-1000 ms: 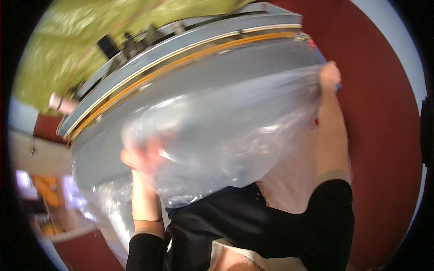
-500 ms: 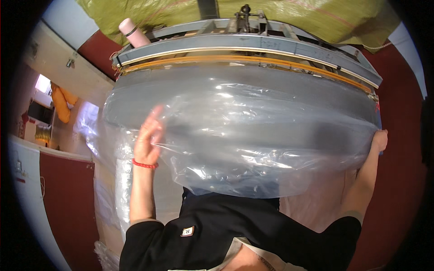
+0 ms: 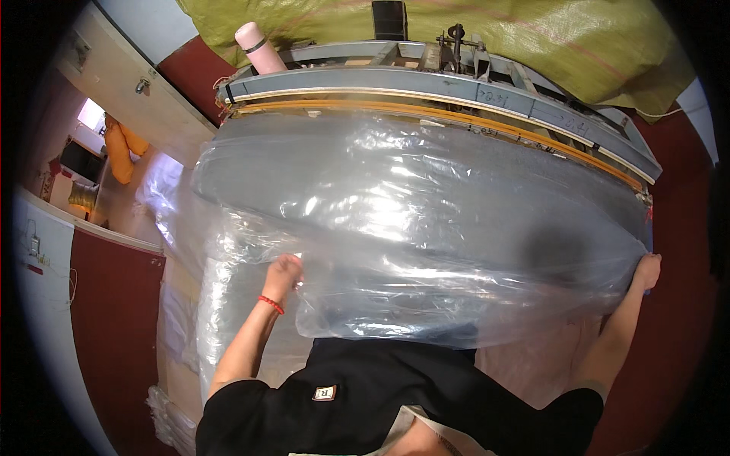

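My left hand [image 3: 286, 272] pinches clear, glossy plastic film [image 3: 426, 213] at its near-left edge; my right hand [image 3: 649, 270] clasps right edge. Film spreads between and beyond hands, toward long orange strip [image 3: 365, 104]. Even pull advisable; lopsided tension could deepen wrinkles.

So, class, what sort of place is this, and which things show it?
Probably a workshop: there is a long grey metal frame, a broad spread of clear plastic sheeting in front of it, and a large yellow-green sheet behind.
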{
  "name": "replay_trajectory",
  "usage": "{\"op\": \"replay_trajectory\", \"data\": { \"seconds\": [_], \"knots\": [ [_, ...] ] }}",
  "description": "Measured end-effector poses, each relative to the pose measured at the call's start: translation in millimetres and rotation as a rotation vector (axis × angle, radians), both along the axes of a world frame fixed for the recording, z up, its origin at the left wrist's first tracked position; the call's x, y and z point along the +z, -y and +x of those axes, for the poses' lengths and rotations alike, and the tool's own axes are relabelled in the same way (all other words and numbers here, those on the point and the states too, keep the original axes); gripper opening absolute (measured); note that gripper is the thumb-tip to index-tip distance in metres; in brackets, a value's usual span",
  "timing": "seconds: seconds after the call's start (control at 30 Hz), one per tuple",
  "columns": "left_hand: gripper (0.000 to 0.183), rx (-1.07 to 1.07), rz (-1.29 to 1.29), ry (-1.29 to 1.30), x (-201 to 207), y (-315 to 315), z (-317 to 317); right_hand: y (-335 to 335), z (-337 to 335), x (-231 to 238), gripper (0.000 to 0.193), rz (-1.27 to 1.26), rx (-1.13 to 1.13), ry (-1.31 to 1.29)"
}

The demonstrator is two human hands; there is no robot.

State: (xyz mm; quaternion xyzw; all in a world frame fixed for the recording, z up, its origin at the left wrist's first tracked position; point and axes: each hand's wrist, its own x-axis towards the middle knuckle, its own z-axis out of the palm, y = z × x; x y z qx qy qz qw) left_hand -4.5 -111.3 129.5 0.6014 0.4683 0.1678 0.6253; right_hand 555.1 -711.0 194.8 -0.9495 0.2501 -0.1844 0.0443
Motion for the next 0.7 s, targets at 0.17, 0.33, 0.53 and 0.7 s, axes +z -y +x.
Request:
{"op": "replay_trajectory", "data": {
  "seconds": [0.17, 0.33, 0.53, 0.7],
  "knots": [
    [0.01, -0.306, 1.123, -0.49, 49, -2, 40, 0, -3, 6, 0.031, -0.006, 0.03, -0.024],
    [0.02, -0.578, 1.295, -0.011, 99, -37, 145, 0, -6, 3, 0.031, 0.008, 0.008, -0.025],
    [0.044, -0.555, 1.259, -0.155, 75, -76, 201, -2, 0, -2, 0.031, 0.01, 0.034, -0.005],
    [0.05, -0.585, 1.317, -0.5, 72, -57, 202, -2, -3, 1, 0.03, -0.001, 0.005, 0.009]
  ]
}}
